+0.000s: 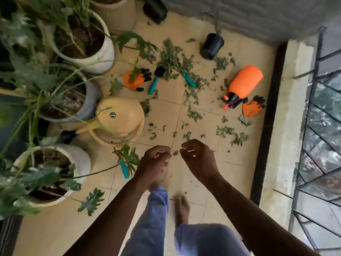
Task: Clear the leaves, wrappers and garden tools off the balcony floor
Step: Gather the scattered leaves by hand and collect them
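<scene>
Both hands, left hand [155,159] and right hand [197,156], hang loosely curled, grasping nothing; bare feet risk treading on the teal-handled tools [153,85] hidden among the leaves [169,58].

bare tiles [195,174] ahead lie open; potted plants [81,45] crowd the left side.

Both hands hang above the tiled floor [199,115] with fingers loosely curled, the left hand [154,160] and right hand [198,157] close together and holding nothing that can be made out. Dried leaves [170,58] lie scattered across the tiles, thickest around two teal-handled garden tools [154,85], an orange glove [135,79] and a black grow bag [212,46]. An orange pressure sprayer [243,83] lies on its side touching a second orange glove [252,108], and a yellow watering can [118,119] stands beside the potted plants [81,39].
</scene>
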The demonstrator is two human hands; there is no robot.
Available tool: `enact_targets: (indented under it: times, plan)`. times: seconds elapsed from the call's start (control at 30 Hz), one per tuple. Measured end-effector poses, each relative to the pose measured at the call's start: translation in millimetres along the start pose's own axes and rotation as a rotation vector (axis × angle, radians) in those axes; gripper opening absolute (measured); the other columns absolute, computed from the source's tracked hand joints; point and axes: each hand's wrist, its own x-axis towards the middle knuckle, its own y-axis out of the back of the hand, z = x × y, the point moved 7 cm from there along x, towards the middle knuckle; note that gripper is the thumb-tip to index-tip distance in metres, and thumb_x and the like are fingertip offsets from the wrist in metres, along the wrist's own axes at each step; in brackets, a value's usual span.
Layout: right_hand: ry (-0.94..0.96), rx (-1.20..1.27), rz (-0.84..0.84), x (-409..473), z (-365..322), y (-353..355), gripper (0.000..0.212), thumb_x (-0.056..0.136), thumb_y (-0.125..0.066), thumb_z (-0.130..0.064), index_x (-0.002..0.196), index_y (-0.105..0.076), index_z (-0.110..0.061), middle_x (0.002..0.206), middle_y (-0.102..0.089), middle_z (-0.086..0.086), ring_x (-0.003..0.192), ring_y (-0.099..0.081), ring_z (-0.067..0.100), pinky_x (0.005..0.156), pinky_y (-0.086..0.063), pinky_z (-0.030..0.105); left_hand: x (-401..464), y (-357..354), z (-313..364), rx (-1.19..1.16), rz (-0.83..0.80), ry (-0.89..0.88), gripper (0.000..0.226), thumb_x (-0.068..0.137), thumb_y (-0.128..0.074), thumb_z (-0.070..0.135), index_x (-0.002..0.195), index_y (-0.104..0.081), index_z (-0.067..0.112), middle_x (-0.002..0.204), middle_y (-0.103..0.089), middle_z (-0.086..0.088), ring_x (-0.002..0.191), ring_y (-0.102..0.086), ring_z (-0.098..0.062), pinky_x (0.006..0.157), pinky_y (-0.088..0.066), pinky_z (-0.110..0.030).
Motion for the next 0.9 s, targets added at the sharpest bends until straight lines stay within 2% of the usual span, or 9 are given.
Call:
enact_targets:
  times: [0.17,0.27,0.33,0.43,0.5,0.57,0.63,0.77,0.9]
  plan:
    - [-0.044,0.012,-0.016,44,21,36,0.016,0.093,-0.070,-0.024,0.108,-0.074,-0.019,0.099,-0.074,-0.008,0.089,-0.070,0.009,0.076,-0.051,0.017,31,-41,39,0.064,-0.021,-0.020,0.015,0.103,-0.057,0.025,0.109,-0.071,0.025,0.108,-0.077,-0.003,0.092,-0.069,-0.021,0.076,-0.051,-0.031]
    - [-0.054,-0.025,0.009,69,50,62,0.013,0.091,-0.070,-0.028,0.104,-0.074,-0.027,0.089,-0.071,-0.015,0.073,-0.060,-0.022,0.063,-0.038,-0.003,48,-75,50,0.095,-0.045,-0.013,0.014,0.103,-0.057,0.029,0.108,-0.070,0.030,0.106,-0.077,0.004,0.097,-0.071,-0.021,0.081,-0.053,-0.035]
    - [-0.076,-0.056,0.008,86,75,77,0.013,0.089,-0.069,-0.028,0.101,-0.074,-0.029,0.085,-0.069,-0.019,0.065,-0.048,-0.034,0.064,-0.030,-0.009,60,-100,56,0.114,-0.055,-0.002,0.015,0.103,-0.057,0.030,0.109,-0.071,0.030,0.105,-0.077,0.006,0.098,-0.072,-0.021,0.083,-0.054,-0.036]
    - [-0.151,-0.055,-0.117,111,121,91,0.016,0.088,-0.068,-0.028,0.102,-0.076,-0.028,0.086,-0.072,-0.015,0.072,-0.060,-0.020,0.066,-0.039,0.000,78,-136,55,0.094,-0.022,0.044,0.018,0.104,-0.055,0.026,0.109,-0.071,0.028,0.104,-0.077,0.003,0.100,-0.072,-0.024,0.086,-0.055,-0.038]
    - [-0.232,-0.048,-0.198,124,155,102,0.019,0.089,-0.067,-0.033,0.104,-0.075,-0.027,0.099,-0.075,-0.006,0.097,-0.069,0.007,0.094,-0.051,0.027,85,-164,52,0.059,0.020,0.093,0.022,0.105,-0.052,0.024,0.116,-0.071,0.022,0.108,-0.077,-0.001,0.102,-0.072,-0.025,0.088,-0.055,-0.038]
    - [-0.247,-0.118,-0.219,137,183,117,0.018,0.089,-0.066,-0.033,0.103,-0.075,-0.027,0.113,-0.073,0.002,0.114,-0.064,0.024,0.108,-0.044,0.042,91,-194,46,0.016,0.042,0.157,0.026,0.107,-0.050,0.024,0.122,-0.070,0.018,0.112,-0.076,-0.005,0.103,-0.072,-0.026,0.090,-0.055,-0.039]
    - [-0.238,-0.158,-0.215,150,211,134,0.018,0.090,-0.064,-0.028,0.105,-0.074,-0.026,0.118,-0.071,0.004,0.116,-0.063,0.027,0.107,-0.045,0.039,99,-227,40,-0.021,0.039,0.213,0.026,0.108,-0.049,0.024,0.123,-0.069,0.016,0.113,-0.076,-0.006,0.105,-0.071,-0.027,0.094,-0.054,-0.042]
    - [-0.292,-0.205,-0.145,184,278,158,0.017,0.090,-0.062,-0.026,0.103,-0.072,-0.020,0.107,-0.075,0.002,0.102,-0.069,0.027,0.088,-0.054,0.034,135,-288,30,0.001,0.000,0.243,0.023,0.105,-0.053,0.023,0.119,-0.070,0.017,0.112,-0.076,-0.005,0.104,-0.072,-0.026,0.091,-0.057,-0.041]
    - [-0.324,-0.298,-0.092,226,362,153,0.032,0.092,-0.064,-0.024,0.123,-0.064,-0.015,0.119,-0.068,0.014,0.112,-0.061,0.035,0.093,-0.050,0.039,196,-333,4,0.029,-0.042,0.285,0.022,0.104,-0.055,0.025,0.118,-0.071,0.019,0.107,-0.077,-0.005,0.100,-0.073,-0.027,0.093,-0.056,-0.041]
